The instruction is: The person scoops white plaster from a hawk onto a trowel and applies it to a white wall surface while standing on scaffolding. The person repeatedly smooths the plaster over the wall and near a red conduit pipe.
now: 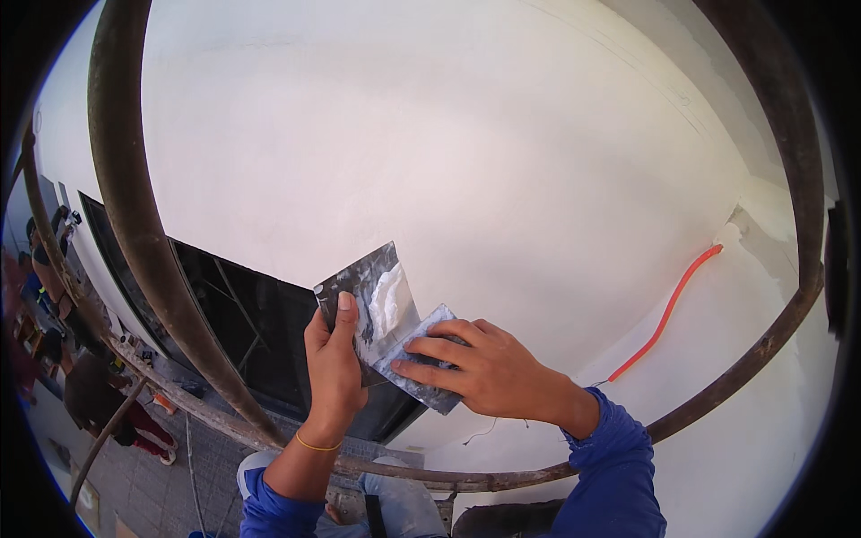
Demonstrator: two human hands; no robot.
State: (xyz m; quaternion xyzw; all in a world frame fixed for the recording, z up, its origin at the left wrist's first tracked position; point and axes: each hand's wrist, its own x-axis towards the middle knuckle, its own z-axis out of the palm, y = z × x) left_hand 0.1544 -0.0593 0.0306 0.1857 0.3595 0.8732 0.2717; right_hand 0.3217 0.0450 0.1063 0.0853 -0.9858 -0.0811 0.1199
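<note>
My left hand [334,363] grips a flat metal putty scraper [345,273], its thumb lying across the smeared face. A lump of white putty [387,300] clings to that blade. In my right hand [493,369] is a second putty scraper [420,391], with my fingers laid over its whitish-stained plate. The two blades meet at an angle, the right one against the lower right edge of the left one. Both tools are held up in front of a white wall [448,170].
Curved-looking scaffold pipes [134,170] frame both sides and cross below my hands. An orange-red conduit [665,314] sticks out from the wall at right. A dark window [256,314] lies left of my hands. Down at far left, a person [99,394] stands on the grey paving [161,484].
</note>
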